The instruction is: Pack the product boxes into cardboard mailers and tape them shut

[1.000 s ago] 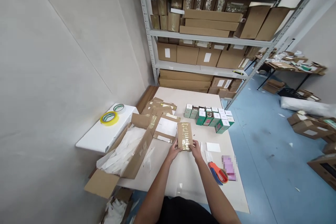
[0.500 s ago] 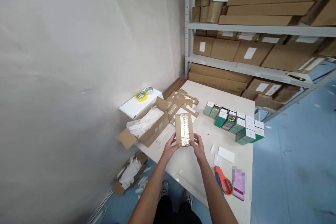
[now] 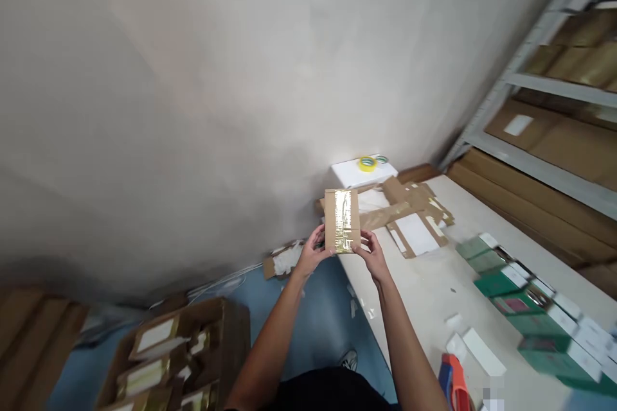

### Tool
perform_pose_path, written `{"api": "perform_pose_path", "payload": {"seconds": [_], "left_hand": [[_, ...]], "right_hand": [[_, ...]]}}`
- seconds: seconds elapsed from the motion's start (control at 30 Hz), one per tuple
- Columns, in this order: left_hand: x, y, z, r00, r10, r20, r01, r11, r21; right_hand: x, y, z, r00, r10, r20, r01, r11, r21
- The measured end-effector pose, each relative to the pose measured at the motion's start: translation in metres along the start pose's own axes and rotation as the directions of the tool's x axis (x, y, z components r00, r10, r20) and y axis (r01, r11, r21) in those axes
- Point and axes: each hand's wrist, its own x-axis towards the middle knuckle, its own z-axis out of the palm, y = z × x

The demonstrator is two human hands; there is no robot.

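Observation:
A small brown cardboard box [image 3: 342, 219], sealed down its middle with shiny clear tape, is held upright in the air between both hands. My left hand [image 3: 314, 252] grips its lower left edge with curled fingers. My right hand [image 3: 372, 252] grips its lower right corner. The box hangs over the left edge of the white table [image 3: 434, 282], in front of the grey wall.
Several green-and-white boxes [image 3: 525, 308] stand on the table at right. Flattened cardboard pieces [image 3: 409, 205] and a yellow tape roll [image 3: 367, 163] lie at the far end. A red-and-blue tape dispenser [image 3: 453, 382] sits near me. An open carton of taped parcels [image 3: 168, 353] sits on the blue floor at lower left. Shelving with cartons [image 3: 554, 122] stands right.
The view has swung left, toward the wall and floor. Both hands lifted the taped box off the table and carried it left, past the table's edge.

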Motion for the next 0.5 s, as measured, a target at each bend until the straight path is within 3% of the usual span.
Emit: {"api": "perform_pose_path", "payload": {"seconds": [0.1,0.2,0.37,0.5], "left_hand": [[-0.044,0.013,-0.080,0.982,0.028,-0.184,-0.031,0.999,-0.012],[-0.100,0.020,-0.160,0.926,0.047,-0.375,-0.051,0.999,-0.001],[-0.204,0.010,-0.279,0.769,-0.022,-0.638,0.005,1.000,-0.028],[-0.287,-0.007,-0.344,0.643,-0.120,-0.757,0.041,0.992,-0.122]], "right_hand": [[-0.006,0.006,0.090,0.985,0.021,0.172,-0.020,1.000,-0.009],[-0.020,0.027,0.184,0.941,0.050,0.335,-0.043,0.999,-0.029],[-0.062,0.096,0.332,0.835,0.193,0.515,-0.175,0.981,-0.084],[-0.109,0.154,0.425,0.716,0.352,0.603,-0.263,0.936,-0.234]]}}
